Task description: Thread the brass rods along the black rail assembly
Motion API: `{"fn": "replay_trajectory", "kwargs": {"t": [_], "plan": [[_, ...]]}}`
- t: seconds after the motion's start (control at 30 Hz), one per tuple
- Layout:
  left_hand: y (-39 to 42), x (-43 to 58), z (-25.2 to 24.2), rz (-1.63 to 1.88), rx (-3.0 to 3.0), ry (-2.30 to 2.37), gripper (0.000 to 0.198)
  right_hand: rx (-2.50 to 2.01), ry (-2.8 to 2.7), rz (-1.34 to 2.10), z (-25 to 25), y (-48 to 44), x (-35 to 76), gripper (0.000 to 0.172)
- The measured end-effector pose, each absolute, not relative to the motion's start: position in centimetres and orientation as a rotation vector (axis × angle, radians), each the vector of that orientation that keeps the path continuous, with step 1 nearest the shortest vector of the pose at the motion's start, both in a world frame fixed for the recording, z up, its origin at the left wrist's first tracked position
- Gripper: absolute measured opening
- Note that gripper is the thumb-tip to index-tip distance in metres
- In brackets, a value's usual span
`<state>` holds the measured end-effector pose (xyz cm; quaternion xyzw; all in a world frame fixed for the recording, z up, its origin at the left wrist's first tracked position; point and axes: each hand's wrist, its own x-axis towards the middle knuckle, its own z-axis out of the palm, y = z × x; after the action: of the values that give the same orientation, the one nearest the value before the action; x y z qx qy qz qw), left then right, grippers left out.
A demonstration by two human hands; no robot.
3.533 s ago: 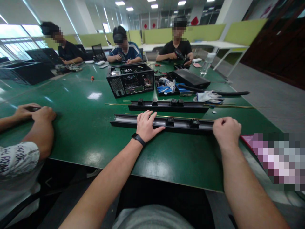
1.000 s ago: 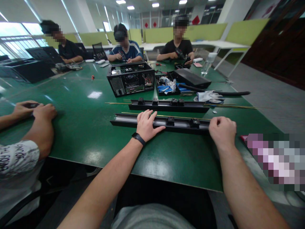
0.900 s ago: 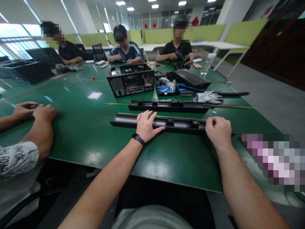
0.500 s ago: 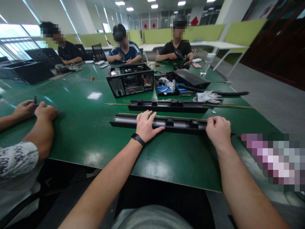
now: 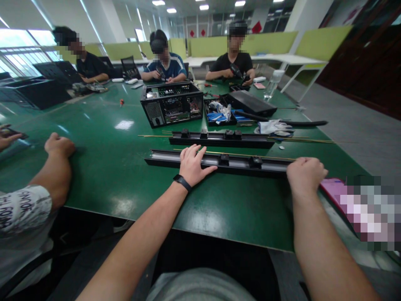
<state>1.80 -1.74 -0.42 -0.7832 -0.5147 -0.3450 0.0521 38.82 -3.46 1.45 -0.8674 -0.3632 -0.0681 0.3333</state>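
A long black rail [image 5: 238, 165] with a silver strip and small black clips lies across the green table [image 5: 109, 167] in front of me. My left hand [image 5: 191, 165] lies flat on the rail left of its middle, fingers spread, a black band on the wrist. My right hand [image 5: 305, 174] is a closed fist at the rail's right end. A thin brass rod [image 5: 238, 154] runs along the rail's far edge and ends in that fist.
A second black rail [image 5: 219, 140] lies just beyond, with more brass rods [image 5: 307, 140]. Farther back stand an open computer case [image 5: 172, 104], a black tray with gloves [image 5: 219, 113] and white gloves [image 5: 274, 126]. A neighbour's fist [image 5: 59, 146] rests at left. Three people sit across.
My right fist has moved right, and the brass rod has slid right along the rail with it. The neighbour's far hand has pulled away to the left edge. My left hand has stayed put.
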Motion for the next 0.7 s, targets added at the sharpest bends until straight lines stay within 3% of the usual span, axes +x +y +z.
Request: {"fn": "replay_trajectory", "kwargs": {"t": [0.23,0.7], "plan": [[-1.8,1.7,-0.4,-1.052,-2.384,-1.568,0.077,-2.354,-0.839,-0.124,1.9,-3.7,39.1,0.052],[-1.8,1.8,-0.2,-1.056,-2.378,-1.568,0.077,-2.27,-1.064,-0.281,1.6,-3.8,38.0,0.045]]}}
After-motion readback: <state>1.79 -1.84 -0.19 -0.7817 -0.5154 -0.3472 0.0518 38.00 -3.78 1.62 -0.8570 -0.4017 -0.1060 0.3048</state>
